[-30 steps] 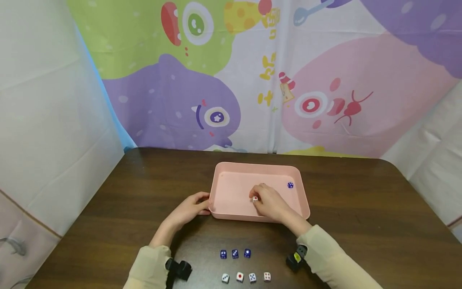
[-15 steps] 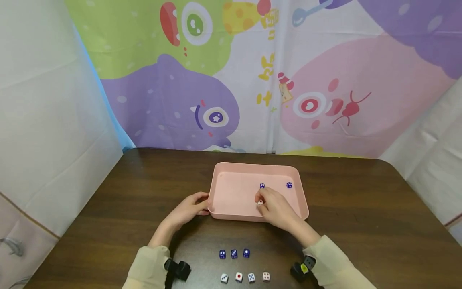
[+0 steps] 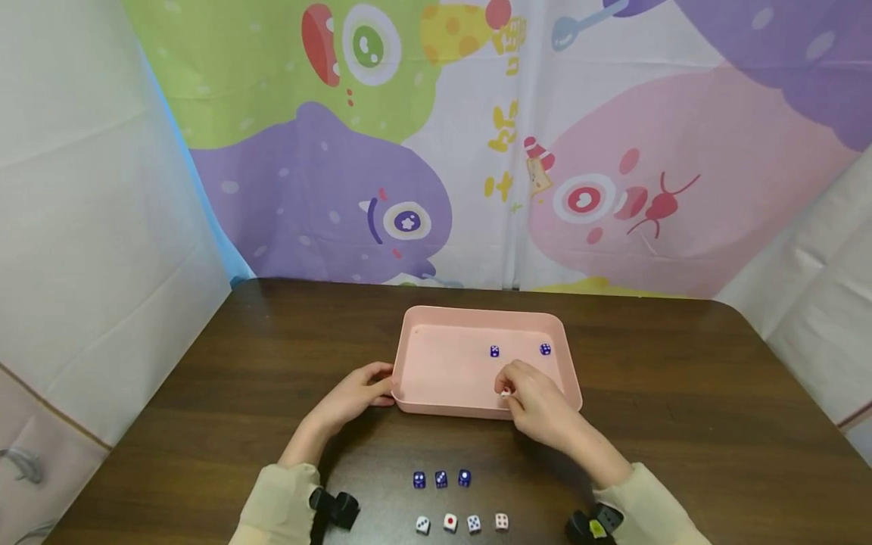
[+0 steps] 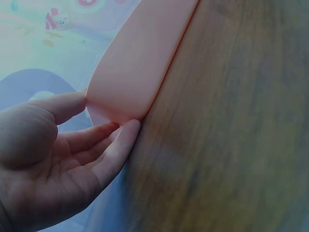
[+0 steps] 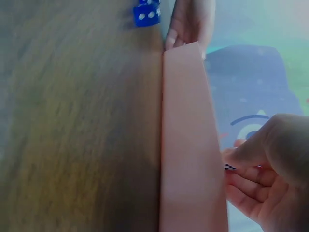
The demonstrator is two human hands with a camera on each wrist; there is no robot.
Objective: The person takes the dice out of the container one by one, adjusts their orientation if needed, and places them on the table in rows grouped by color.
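My left hand (image 3: 356, 395) holds the left front corner of a shallow pink tray (image 3: 436, 412). In the left wrist view its thumb meets the rim and its fingertips touch the lower edge. Over the tray's front right part, my right hand (image 3: 538, 405) pinches a white die (image 3: 506, 392) between thumb and fingers. In the right wrist view only a dotted face of that white die (image 5: 230, 167) shows. Farther back in the tray lie a blue die (image 3: 494, 351) and, to its right, another blue die (image 3: 545, 349).
Three blue dice (image 3: 441, 478) stand in a row on the dark wooden table (image 3: 681, 393) in front of the tray. Nearer me is a row of several white dice (image 3: 474, 523). A printed curtain (image 3: 477, 250) hangs behind the table.
My right hand has moved right and toward me with the white die in its fingers, uncovering the blue die in the tray's middle. The left hand has stayed at the tray.
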